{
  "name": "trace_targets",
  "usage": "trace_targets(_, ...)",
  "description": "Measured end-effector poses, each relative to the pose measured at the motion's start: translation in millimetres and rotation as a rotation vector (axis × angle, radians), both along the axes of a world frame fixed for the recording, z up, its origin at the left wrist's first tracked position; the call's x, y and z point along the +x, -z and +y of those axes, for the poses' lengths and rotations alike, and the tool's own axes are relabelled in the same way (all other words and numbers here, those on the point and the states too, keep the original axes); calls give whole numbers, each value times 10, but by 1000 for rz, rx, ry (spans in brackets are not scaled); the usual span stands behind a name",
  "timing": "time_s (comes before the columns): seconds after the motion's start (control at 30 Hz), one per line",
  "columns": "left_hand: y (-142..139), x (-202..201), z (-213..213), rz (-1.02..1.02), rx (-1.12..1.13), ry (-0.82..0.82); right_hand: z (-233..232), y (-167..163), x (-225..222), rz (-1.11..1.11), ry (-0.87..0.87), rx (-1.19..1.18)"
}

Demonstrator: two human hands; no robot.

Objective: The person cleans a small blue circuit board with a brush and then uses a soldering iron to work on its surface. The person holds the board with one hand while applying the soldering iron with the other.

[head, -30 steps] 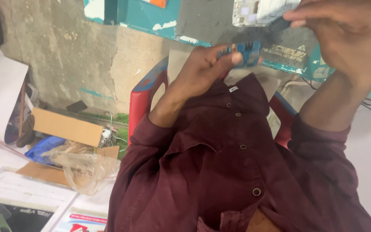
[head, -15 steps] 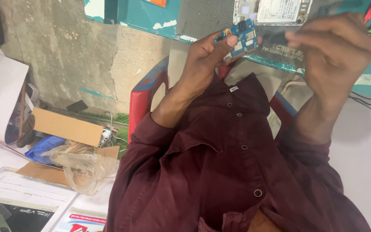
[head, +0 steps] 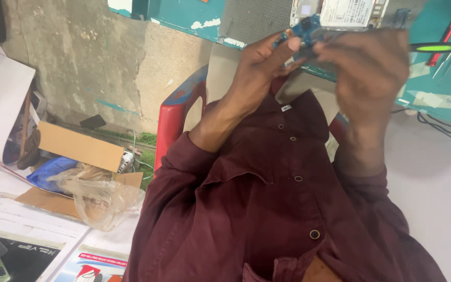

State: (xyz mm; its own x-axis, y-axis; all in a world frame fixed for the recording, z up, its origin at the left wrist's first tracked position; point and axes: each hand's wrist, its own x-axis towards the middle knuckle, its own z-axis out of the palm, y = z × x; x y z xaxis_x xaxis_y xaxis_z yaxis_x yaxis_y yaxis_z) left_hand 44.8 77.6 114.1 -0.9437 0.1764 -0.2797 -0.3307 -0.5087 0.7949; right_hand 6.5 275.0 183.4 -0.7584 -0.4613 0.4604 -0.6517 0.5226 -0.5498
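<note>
A small blue circuit board (head: 307, 28) is being held up close to the head camera, at the far edge of the scene, apparently so that its fine parts can be inspected at short range. It is being pinched at its left end between the thumb and fingertips of the left hand (head: 261, 65), whose fingers are closed on the board. The right hand (head: 369, 65) is being kept just right of the board, its fingers curled towards the right end; the hand is blurred, so it cannot be told whether the board is being gripped or only touched.

Both forearms are being raised in front of a maroon shirt (head: 267, 209), which brings the board level with the teal workbench (head: 184, 15) beyond. On that bench an opened phone (head: 340, 11) is lying directly behind the board, and a grey mat (head: 251, 18) is lying to its left. A green-handled tool (head: 434, 47) and red tools (head: 447, 31) are lying to the right, within reach. A red chair (head: 176, 115) is standing below the left forearm. On the near left, a cardboard box (head: 79, 146) and a clear plastic bag (head: 100, 196) are resting, well apart from the hands.
</note>
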Motion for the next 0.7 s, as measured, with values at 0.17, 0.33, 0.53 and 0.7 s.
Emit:
trace_targets(0.17,-3,-50,-6,-26,-9,-5,-69,-36,-25,5,-20,-38)
trace_targets(0.33,69,-47,40,-58,79,-22,-101,-56,-42,-34,34,-7)
trace_targets(0.53,112,-76,19,-77,122,-18,-178,6,-75,37,-41,62)
trace_targets(0.7,136,-75,-20,-24,82,-50,-147,-90,-113,-97,35,-14)
